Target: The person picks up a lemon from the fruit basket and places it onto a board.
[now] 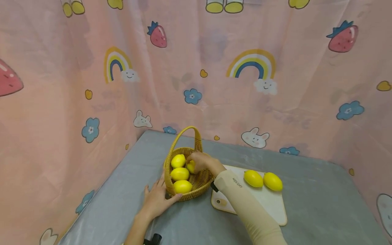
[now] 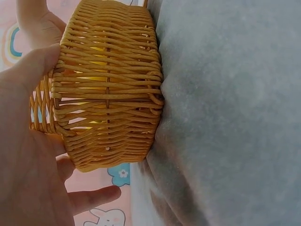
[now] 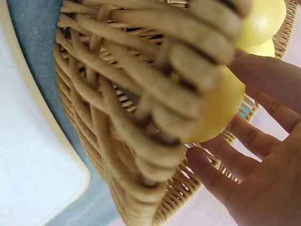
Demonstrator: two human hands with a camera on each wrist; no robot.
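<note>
A yellow wicker basket (image 1: 196,194) with a tall arched handle stands on the cloth-covered table. My left hand (image 1: 156,200) is spread against its near left side, with the thumb along the front rim; in the left wrist view the thumb (image 2: 40,63) touches the rim, and one finger stands away from the weave. Inside the basket, my right hand (image 1: 202,161) holds a yellow lemon (image 3: 221,110), partly covered by the fingers. Along the basket's left side lie three more lemons: a back one (image 1: 178,161), a middle one (image 1: 180,174) and a front one (image 1: 182,186).
Right of the basket lies a white cutting board (image 1: 266,200), partly hidden by the right sleeve (image 1: 245,204). Two lemons, one left (image 1: 253,178) and one right (image 1: 273,181), rest on its far part. Behind the grey tablecloth (image 1: 318,204) hangs a pink patterned curtain (image 1: 183,61).
</note>
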